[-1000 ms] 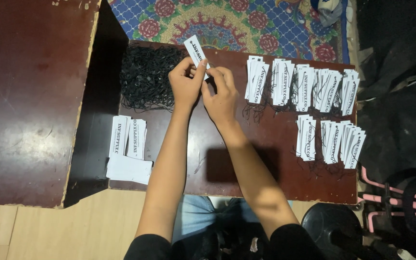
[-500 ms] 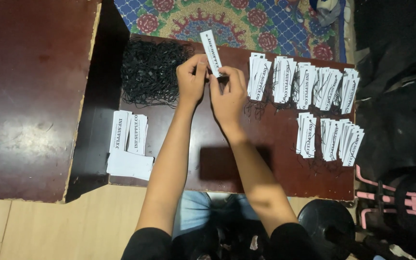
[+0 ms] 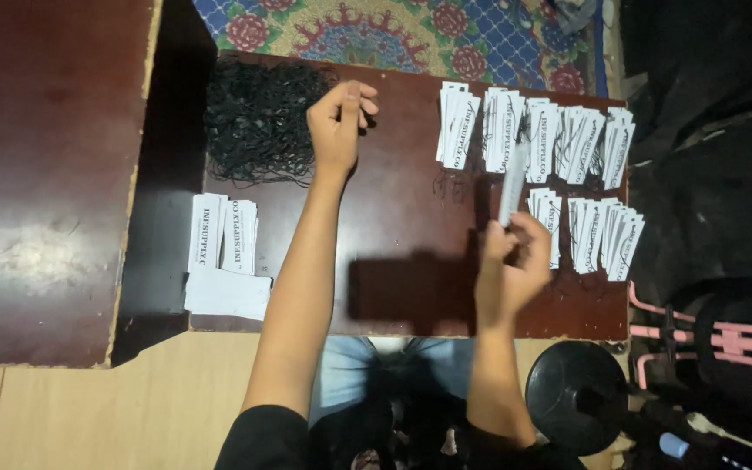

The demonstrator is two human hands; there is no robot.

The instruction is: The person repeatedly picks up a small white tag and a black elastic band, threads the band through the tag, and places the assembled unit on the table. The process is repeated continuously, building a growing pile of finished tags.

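My right hand (image 3: pixel 515 261) holds a white paper tag (image 3: pixel 513 178) upright, just left of the lower row of finished tags (image 3: pixel 598 231) on the dark brown table (image 3: pixel 402 226). My left hand (image 3: pixel 339 126) hovers with pinched fingertips at the right edge of a pile of black string loops (image 3: pixel 258 117); I cannot tell if a thin string is between them. An upper row of strung tags (image 3: pixel 537 130) lies along the table's far right side.
A stack of unstrung white tags (image 3: pixel 222 233) and a blank white sheet (image 3: pixel 226 293) lie at the table's left front. A larger reddish table (image 3: pixel 45 174) stands to the left, a patterned rug (image 3: pixel 393 35) beyond, a pink frame (image 3: pixel 707 335) and black round object (image 3: pixel 576 396) at lower right.
My hands were together holding one tag over the table's middle. Now they have parted: the right carried the tag down to the right, the left stayed by the string pile.
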